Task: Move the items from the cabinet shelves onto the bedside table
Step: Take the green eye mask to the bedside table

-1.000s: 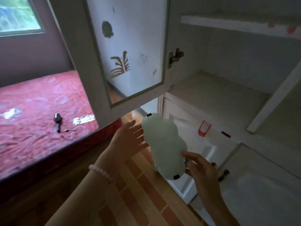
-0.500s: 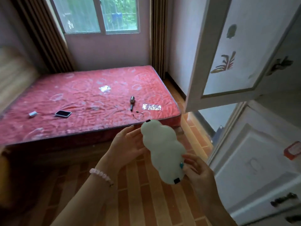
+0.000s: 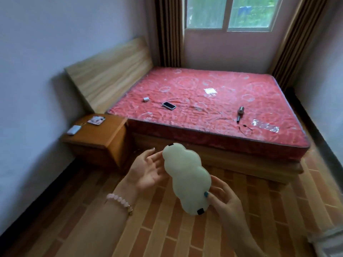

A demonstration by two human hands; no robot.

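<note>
**Bed** [image 3: 213, 108]: red mattress, wooden headboard; small oddments are scattered on it.

**Worktop** [image 3: 104, 134]: wooden bedside unit at the head of the bed, left in view. A pale flat box [image 3: 73, 130] and a card [image 3: 96, 120] are laid on it.

**Pad** [image 3: 185, 180]: pale green, lobed, with a black tab at each end. It is held in mid-air over the floor, well apart from the worktop. The step is judged to be carriage, with placement not yet done. The pad needs to be taken left and forward, then set on bare wood beside the card.

**Left hand** [image 3: 146, 171]: fingers straight, laid against the pad's upper end.

**Right hand** [image 3: 224, 199]: the pad's lower end is pinched between thumb and fingers.
</note>
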